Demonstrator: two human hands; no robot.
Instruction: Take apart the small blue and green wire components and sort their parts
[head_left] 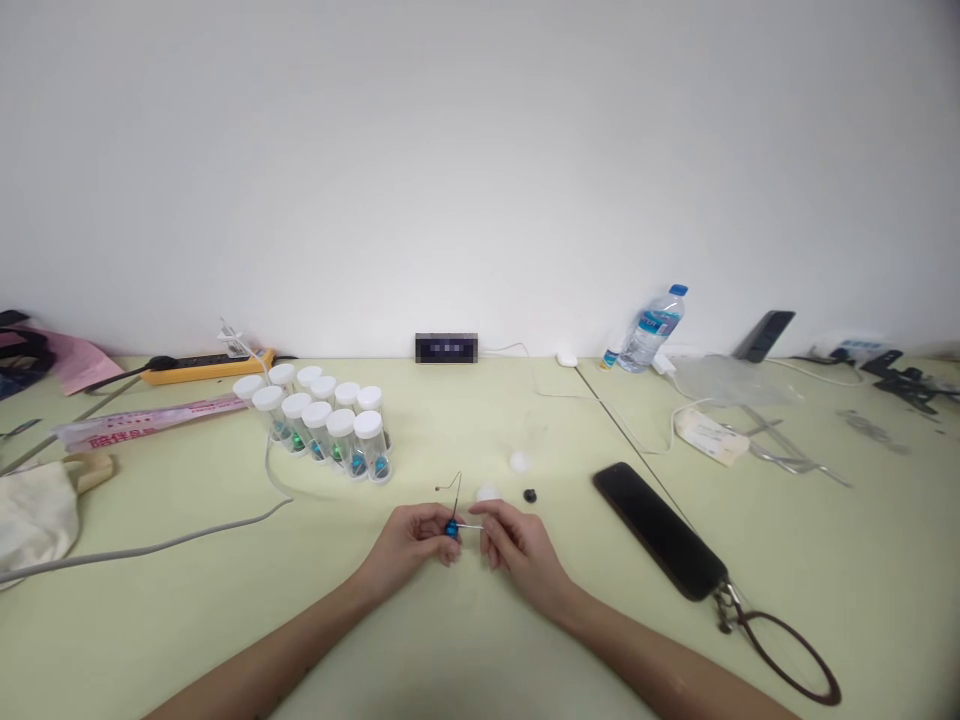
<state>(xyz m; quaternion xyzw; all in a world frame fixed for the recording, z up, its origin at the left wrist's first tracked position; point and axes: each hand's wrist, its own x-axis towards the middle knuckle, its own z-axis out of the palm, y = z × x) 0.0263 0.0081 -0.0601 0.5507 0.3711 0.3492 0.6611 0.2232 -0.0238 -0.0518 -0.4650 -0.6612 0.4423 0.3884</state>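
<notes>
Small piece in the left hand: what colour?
The piece is blue, best seen in the head view.

the small blue piece [451, 528] looks glossy, though whether plastic or metal is unclear; the thin rod [471, 526] shines like smooth metal. at left, clear, glossy tubes [381, 464] wear smooth white plastic caps [368, 425]; the pale bag [34, 515] is matt cloth. the desk [187, 625] is smooth, matt.
</notes>
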